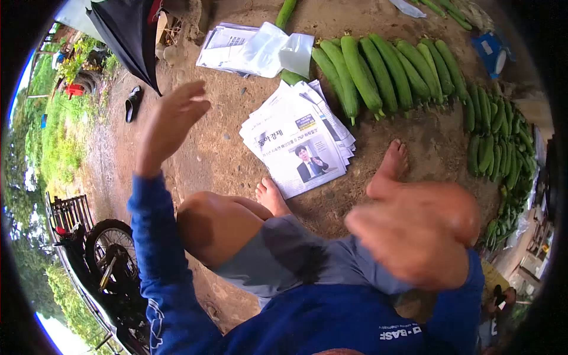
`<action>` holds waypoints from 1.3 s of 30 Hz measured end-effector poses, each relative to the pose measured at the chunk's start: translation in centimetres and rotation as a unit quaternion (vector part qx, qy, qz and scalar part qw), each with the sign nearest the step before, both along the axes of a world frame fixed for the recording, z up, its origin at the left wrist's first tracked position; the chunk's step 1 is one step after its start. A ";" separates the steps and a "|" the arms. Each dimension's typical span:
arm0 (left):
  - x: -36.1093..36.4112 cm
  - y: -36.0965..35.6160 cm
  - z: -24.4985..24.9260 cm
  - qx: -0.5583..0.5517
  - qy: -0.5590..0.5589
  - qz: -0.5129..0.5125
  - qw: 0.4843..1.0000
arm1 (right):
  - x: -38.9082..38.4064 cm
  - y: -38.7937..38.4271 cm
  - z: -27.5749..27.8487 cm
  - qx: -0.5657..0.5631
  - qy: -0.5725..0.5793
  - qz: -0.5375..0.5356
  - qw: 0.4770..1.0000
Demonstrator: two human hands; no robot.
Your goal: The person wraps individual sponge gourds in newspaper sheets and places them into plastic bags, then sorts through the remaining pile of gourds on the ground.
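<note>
My left hand (174, 124) is raised at the left, palm turned inward, its fingers loosely apart and holding nothing. Over my right knee hovers my right hand (408, 242), smeared by motion, so its fingers cannot be made out. Between my bare feet lies a stack of newspapers (296, 142) on the ground, a photo of a person on the top sheet. Behind it are more papers (219, 50) with clear plastic bags (269, 53) on top. Long green gourds (378, 74) lie side by side just right of the newspapers.
Smaller green gourds (497, 142) are piled at the right. A blue packet (488, 53) lies at the upper right. At the left are a black umbrella (127, 35), a dark sandal (133, 103) and a motorcycle (112, 254).
</note>
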State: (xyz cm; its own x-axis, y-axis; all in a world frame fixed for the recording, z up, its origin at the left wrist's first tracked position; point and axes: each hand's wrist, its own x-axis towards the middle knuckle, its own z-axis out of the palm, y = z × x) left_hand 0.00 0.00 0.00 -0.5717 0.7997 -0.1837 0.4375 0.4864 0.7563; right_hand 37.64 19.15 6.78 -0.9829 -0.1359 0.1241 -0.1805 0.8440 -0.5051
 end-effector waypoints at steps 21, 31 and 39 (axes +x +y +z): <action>-3.7 14.0 -29.9 -0.085 0.167 -0.086 0.979 | -6.1 3.8 -2.6 -0.092 -0.268 0.057 0.957; 10.9 -4.5 -28.9 -0.101 0.049 -0.088 0.990 | -6.0 9.5 -24.3 0.007 -0.151 0.042 0.988; 20.6 -8.0 -33.9 -0.183 0.136 -0.144 0.963 | -13.5 8.0 -34.2 0.174 -0.114 -0.125 0.970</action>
State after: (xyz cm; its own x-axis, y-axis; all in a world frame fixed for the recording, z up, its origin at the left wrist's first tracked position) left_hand 20.61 -7.96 -33.87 -0.4028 0.8424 -0.3580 0.7515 0.5277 0.3960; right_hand 24.18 27.15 -27.40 -0.9870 0.1156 -0.1119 0.1349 0.9737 -0.1836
